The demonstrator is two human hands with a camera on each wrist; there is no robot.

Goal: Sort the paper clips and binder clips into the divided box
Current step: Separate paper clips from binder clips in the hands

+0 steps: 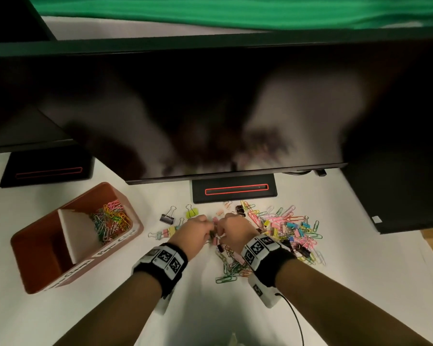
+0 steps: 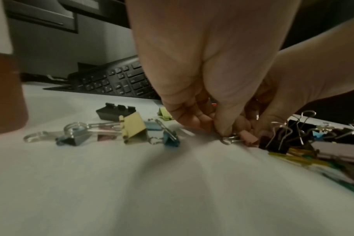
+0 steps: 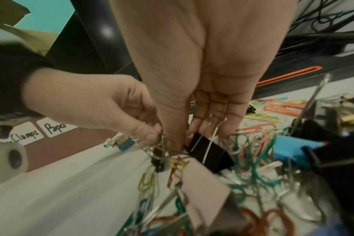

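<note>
The brown divided box (image 1: 48, 270) stands at the left. Its far compartment holds coloured paper clips (image 1: 110, 221), and its near compartment looks dark and bare. Mixed paper clips and binder clips (image 1: 285, 228) lie piled at the right. Both hands meet at the pile's left edge. My left hand (image 1: 210, 231) (image 2: 222, 131) pinches the wire handle (image 2: 228, 138) of a small binder clip. My right hand (image 1: 221, 232) (image 3: 184, 140) points down, thumb and fingers closed around a black binder clip (image 3: 208, 153). Paper clips are tangled beneath both.
Loose binder clips (image 1: 167, 218) lie left of the hands, between them and the box. A large dark monitor (image 1: 210, 108) overhangs the far side, with its stand (image 1: 235, 189) just behind the pile. A keyboard (image 2: 119, 81) sits farther back. White cloth (image 1: 198, 308) covers the table.
</note>
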